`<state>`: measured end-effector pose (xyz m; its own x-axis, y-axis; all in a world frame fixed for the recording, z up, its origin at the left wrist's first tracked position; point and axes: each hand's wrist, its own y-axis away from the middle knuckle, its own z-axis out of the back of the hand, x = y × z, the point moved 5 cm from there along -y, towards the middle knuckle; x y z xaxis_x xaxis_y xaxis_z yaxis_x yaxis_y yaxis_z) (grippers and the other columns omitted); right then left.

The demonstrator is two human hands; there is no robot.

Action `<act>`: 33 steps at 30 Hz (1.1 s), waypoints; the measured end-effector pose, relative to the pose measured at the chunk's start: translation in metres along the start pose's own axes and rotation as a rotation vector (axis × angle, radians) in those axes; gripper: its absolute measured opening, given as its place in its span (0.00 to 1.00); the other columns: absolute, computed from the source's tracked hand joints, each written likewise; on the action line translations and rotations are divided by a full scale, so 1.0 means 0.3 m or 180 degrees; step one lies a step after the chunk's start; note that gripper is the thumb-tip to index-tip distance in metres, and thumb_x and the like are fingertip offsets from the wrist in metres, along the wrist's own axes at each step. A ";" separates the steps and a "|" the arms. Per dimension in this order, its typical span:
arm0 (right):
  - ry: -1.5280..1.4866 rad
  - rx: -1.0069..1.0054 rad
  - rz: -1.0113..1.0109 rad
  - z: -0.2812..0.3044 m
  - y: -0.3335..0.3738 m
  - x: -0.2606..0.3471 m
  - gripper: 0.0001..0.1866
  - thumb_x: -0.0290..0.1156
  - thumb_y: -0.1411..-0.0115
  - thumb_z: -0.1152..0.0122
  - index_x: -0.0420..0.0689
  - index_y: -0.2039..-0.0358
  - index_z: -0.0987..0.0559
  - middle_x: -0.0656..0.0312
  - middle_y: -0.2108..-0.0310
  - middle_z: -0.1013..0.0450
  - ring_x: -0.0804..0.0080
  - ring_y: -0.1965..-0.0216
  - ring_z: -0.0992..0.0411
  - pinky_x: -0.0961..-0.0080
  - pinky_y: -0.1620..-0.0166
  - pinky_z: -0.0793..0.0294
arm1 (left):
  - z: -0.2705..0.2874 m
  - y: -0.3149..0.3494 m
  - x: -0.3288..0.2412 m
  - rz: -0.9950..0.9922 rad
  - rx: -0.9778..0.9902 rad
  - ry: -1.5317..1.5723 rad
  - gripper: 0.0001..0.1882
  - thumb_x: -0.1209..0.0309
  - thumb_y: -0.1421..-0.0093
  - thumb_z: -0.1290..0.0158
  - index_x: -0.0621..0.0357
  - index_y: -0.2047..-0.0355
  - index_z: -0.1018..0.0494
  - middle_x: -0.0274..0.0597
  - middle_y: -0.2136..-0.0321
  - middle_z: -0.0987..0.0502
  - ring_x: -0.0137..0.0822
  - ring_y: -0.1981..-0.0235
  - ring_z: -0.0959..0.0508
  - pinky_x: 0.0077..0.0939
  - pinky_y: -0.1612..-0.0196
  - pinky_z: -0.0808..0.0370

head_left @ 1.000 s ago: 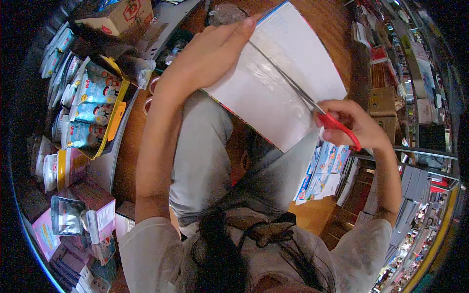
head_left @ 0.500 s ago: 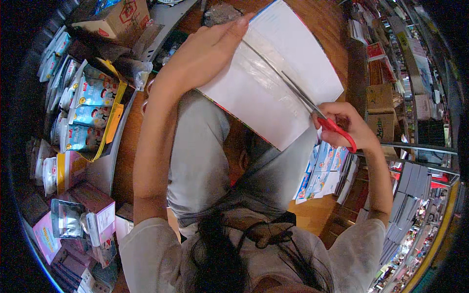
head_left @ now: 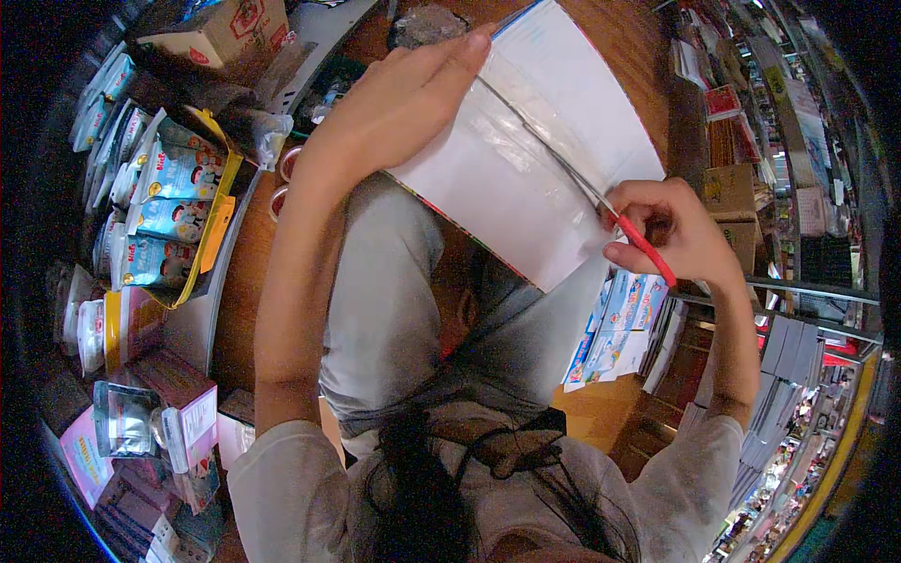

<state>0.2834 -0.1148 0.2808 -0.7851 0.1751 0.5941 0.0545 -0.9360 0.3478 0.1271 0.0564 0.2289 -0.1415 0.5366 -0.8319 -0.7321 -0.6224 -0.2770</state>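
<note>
An open book (head_left: 469,192) with blank white pages lies tilted across my knees. Over its middle stretches a wrinkled strip of clear plastic film (head_left: 502,122). My left hand (head_left: 404,108) grips the book's far left edge, thumb on top near the film's end; its other fingers are mostly hidden. In my right hand (head_left: 671,230) is a pair of scissors (head_left: 646,249) with red handles. Their blades point up and left along the film, nearly closed, over the book's right-hand side. Part of the red handle is hidden by my fingers.
Blue-and-white packets (head_left: 174,220) stand in a yellow-edged box on the left. A cardboard box (head_left: 225,38) sits behind them. Grey stacked books (head_left: 784,366) and shelves line the right. Blue printed sheets (head_left: 619,324) lie beside my right knee, above the wooden floor (head_left: 601,418).
The scissor blades and handles have come together. My right hand has turned slightly, its fingers drawn closer. The book and my left hand have shifted a little to the right.
</note>
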 end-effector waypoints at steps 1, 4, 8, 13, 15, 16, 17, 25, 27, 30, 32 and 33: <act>0.0029 0.0008 -0.0031 0.006 -0.003 0.001 0.09 0.25 0.56 0.38 0.37 0.75 0.28 0.70 0.85 0.39 0.89 0.82 0.43 0.88 0.79 0.44 | -0.004 -0.007 0.012 0.0072 0.0077 -0.0042 0.29 0.49 0.38 0.71 0.59 0.50 0.35 0.59 0.58 0.30 0.58 0.54 0.33 0.38 0.49 0.37; 0.0064 -0.0016 -0.0002 0.004 -0.013 -0.010 0.08 0.24 0.55 0.39 0.37 0.75 0.28 0.70 0.84 0.37 0.89 0.81 0.42 0.88 0.78 0.43 | -0.008 -0.009 0.013 0.0034 0.0062 -0.0028 0.29 0.49 0.38 0.71 0.59 0.52 0.33 0.60 0.59 0.29 0.58 0.55 0.32 0.39 0.50 0.37; -0.0100 0.0031 -0.0291 -0.010 -0.008 -0.035 0.06 0.23 0.54 0.40 0.37 0.76 0.28 0.70 0.84 0.37 0.90 0.81 0.42 0.88 0.78 0.43 | -0.010 -0.010 0.008 -0.0003 0.0082 0.0064 0.29 0.49 0.38 0.71 0.58 0.55 0.31 0.60 0.61 0.28 0.59 0.57 0.31 0.41 0.52 0.36; -0.0642 0.0127 -0.0413 -0.041 0.002 -0.022 0.10 0.31 0.53 0.36 0.41 0.74 0.27 0.71 0.88 0.38 0.88 0.85 0.42 0.85 0.81 0.43 | -0.010 -0.001 -0.002 0.0013 0.0053 -0.0091 0.29 0.49 0.38 0.73 0.59 0.57 0.30 0.60 0.63 0.28 0.60 0.59 0.30 0.44 0.53 0.35; -0.0584 0.0089 -0.0131 -0.037 -0.004 -0.008 0.11 0.32 0.52 0.36 0.41 0.74 0.28 0.71 0.87 0.39 0.88 0.84 0.43 0.86 0.80 0.44 | -0.005 0.002 -0.004 -0.0044 -0.0052 -0.0121 0.30 0.50 0.38 0.73 0.59 0.59 0.29 0.60 0.64 0.27 0.60 0.59 0.30 0.45 0.53 0.35; -0.0532 0.0037 0.0141 -0.033 -0.004 0.006 0.11 0.32 0.52 0.35 0.41 0.75 0.29 0.71 0.85 0.39 0.89 0.83 0.44 0.87 0.80 0.45 | -0.006 0.000 -0.005 -0.0070 -0.0040 -0.0182 0.30 0.50 0.38 0.74 0.59 0.59 0.29 0.60 0.64 0.27 0.60 0.59 0.30 0.45 0.53 0.36; -0.0524 0.0040 0.0136 -0.032 -0.006 0.013 0.11 0.32 0.52 0.35 0.41 0.75 0.29 0.71 0.85 0.39 0.89 0.83 0.44 0.87 0.80 0.45 | -0.006 -0.001 -0.006 -0.0096 -0.0028 -0.0244 0.30 0.50 0.38 0.74 0.59 0.59 0.29 0.60 0.64 0.27 0.60 0.59 0.30 0.45 0.53 0.36; -0.0715 0.0150 -0.0526 -0.026 -0.039 0.046 0.13 0.33 0.54 0.34 0.41 0.76 0.29 0.72 0.85 0.39 0.89 0.83 0.42 0.86 0.81 0.45 | -0.015 -0.001 0.005 -0.0172 -0.0027 -0.0260 0.30 0.52 0.36 0.78 0.63 0.57 0.32 0.61 0.62 0.28 0.59 0.57 0.31 0.44 0.51 0.38; -0.0529 0.0122 -0.0323 -0.021 -0.059 0.047 0.12 0.30 0.54 0.35 0.40 0.75 0.30 0.71 0.85 0.38 0.88 0.84 0.40 0.87 0.82 0.44 | -0.010 -0.005 0.006 -0.0293 -0.0139 -0.0066 0.29 0.54 0.36 0.77 0.63 0.60 0.30 0.63 0.63 0.29 0.61 0.59 0.31 0.46 0.53 0.37; -0.0316 0.0031 -0.0153 -0.022 -0.067 0.048 0.12 0.27 0.54 0.36 0.39 0.73 0.30 0.69 0.84 0.36 0.87 0.86 0.38 0.88 0.83 0.43 | -0.014 -0.009 0.014 -0.0278 -0.0042 -0.0200 0.28 0.56 0.36 0.78 0.63 0.58 0.31 0.63 0.63 0.29 0.60 0.58 0.31 0.45 0.52 0.38; -0.0287 -0.0015 -0.0166 -0.024 -0.070 0.045 0.11 0.26 0.54 0.36 0.38 0.73 0.30 0.69 0.84 0.35 0.87 0.87 0.38 0.89 0.83 0.44 | -0.006 -0.001 0.009 -0.0190 0.0062 -0.0296 0.28 0.55 0.36 0.79 0.59 0.51 0.36 0.57 0.61 0.28 0.58 0.57 0.31 0.42 0.51 0.36; -0.0303 -0.0120 -0.0272 -0.021 -0.068 0.038 0.11 0.26 0.54 0.36 0.38 0.73 0.30 0.68 0.83 0.35 0.88 0.85 0.38 0.89 0.82 0.44 | 0.003 0.005 0.001 -0.0177 0.0052 -0.0293 0.28 0.55 0.36 0.79 0.59 0.51 0.36 0.57 0.61 0.28 0.58 0.57 0.31 0.42 0.51 0.36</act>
<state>0.2694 -0.0957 0.2760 -0.7237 0.2810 0.6303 -0.0347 -0.9270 0.3735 0.1253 0.0561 0.2288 -0.1604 0.6207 -0.7675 -0.7512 -0.5812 -0.3130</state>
